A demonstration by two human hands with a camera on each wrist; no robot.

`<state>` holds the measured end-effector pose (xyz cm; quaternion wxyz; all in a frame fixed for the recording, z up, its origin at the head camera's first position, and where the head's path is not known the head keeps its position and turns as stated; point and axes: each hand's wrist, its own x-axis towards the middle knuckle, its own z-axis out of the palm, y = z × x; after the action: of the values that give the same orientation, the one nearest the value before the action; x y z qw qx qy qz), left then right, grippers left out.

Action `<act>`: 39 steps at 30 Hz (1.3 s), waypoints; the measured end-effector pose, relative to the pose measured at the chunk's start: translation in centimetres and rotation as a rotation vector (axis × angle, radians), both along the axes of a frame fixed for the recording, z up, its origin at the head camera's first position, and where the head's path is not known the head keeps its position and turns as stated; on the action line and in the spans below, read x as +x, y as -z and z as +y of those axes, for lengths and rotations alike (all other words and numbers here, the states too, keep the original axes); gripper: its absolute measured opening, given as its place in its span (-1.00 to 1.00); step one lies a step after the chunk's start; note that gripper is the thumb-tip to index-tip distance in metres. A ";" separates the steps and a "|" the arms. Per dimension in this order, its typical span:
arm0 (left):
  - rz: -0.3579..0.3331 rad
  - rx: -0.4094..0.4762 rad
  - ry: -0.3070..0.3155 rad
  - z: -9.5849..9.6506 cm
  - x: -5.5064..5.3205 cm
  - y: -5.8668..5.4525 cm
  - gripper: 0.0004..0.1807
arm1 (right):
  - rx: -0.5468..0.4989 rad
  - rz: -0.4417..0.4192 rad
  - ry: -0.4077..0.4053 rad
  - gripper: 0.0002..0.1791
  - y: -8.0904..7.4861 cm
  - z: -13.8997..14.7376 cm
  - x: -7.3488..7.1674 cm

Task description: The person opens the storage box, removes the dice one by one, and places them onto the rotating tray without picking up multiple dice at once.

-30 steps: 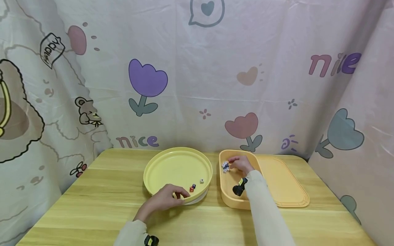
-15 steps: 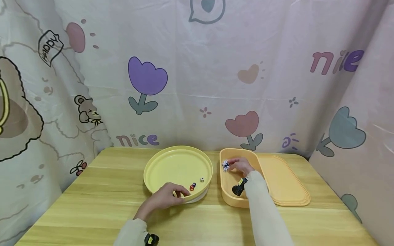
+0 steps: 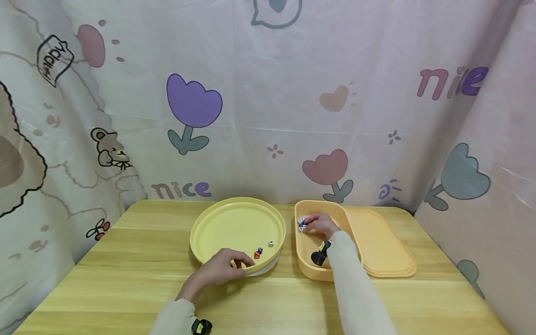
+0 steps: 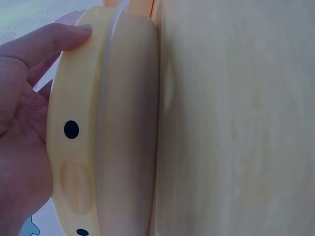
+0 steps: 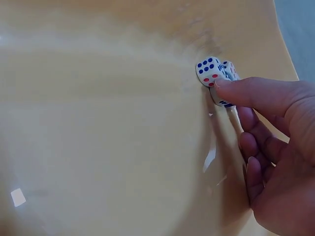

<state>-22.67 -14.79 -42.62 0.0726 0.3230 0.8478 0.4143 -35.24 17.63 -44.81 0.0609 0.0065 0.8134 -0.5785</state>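
Note:
My left hand (image 3: 222,267) grips the near rim of a round yellow tray (image 3: 226,228), its fingers over the rim inside. In the left wrist view, the thumb lies against the tray's outer wall (image 4: 78,98). A red die (image 3: 257,255), a dark blue die (image 3: 260,250) and a white die (image 3: 271,243) lie in the tray. Inside an orange-yellow rectangular box (image 3: 307,270), my right hand (image 3: 322,224) reaches a cluster of white dice (image 3: 301,223) by the left wall. In the right wrist view, the thumb and curled fingers pinch at a white die (image 5: 210,71) with blue and red dots; the index fingertip is hidden.
A flat orange-yellow lid (image 3: 387,246) lies right of the box, partly behind it. Both containers stand on a wooden table (image 3: 138,260), side by side with a narrow gap. A printed curtain (image 3: 259,107) closes off the back and sides.
The head view has shifted slightly. Both hands keep nearly the same places, the left at the tray rim and the right at the white dice.

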 end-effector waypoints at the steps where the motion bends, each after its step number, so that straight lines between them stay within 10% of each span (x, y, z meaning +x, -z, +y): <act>1: -0.001 0.001 -0.001 -0.1 0.0 0.0 -0.83 | 0.005 0.006 -0.005 -0.75 0.0 -0.1 0.0; 39: -0.010 -0.017 -0.010 -0.3 -0.4 -0.2 -0.82 | 0.146 -0.028 -0.030 -0.81 0.1 0.0 -0.8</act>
<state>-23.08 -15.10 -42.41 0.0777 0.3162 0.8524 0.4091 -35.99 17.59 -44.94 0.0802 0.0069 0.8526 -0.5163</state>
